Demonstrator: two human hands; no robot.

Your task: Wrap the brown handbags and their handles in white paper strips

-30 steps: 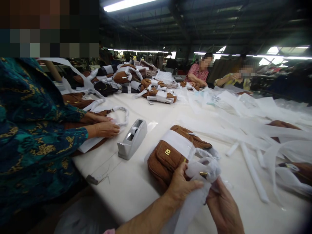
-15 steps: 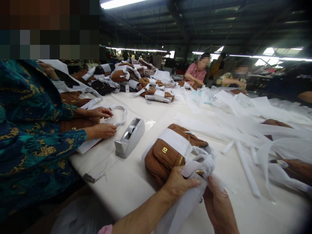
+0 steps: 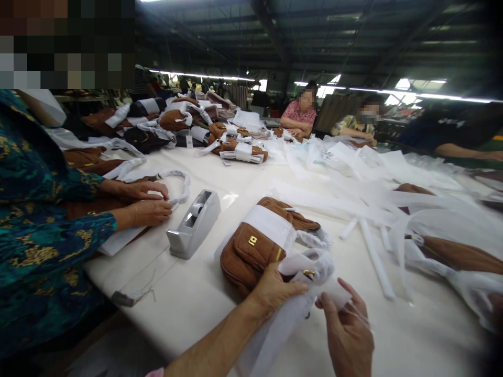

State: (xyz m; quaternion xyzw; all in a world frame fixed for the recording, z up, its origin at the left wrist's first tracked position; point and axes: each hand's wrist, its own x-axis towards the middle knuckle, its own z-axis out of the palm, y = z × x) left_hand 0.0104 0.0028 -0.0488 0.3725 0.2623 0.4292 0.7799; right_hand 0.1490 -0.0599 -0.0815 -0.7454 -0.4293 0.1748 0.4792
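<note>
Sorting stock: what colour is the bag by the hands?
Brown bag, white band around it; head view.

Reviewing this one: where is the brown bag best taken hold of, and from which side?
Probably the bag at its bare rounded end, left of its white band, from above-left: it lies flat, and the left hand, right hand and wrap crowd its right end.

**Hands, two, bare: lower centre of frame**

My left forearm (image 3: pixel 220 345) enters from the bottom edge and slants up to the right. My left hand (image 3: pixel 275 288) is back-up, fingers curled closed in a pinch. My right hand (image 3: pixel 348 335) is just lower right of it, back to camera, thumb and fingers raised and parted.
</note>
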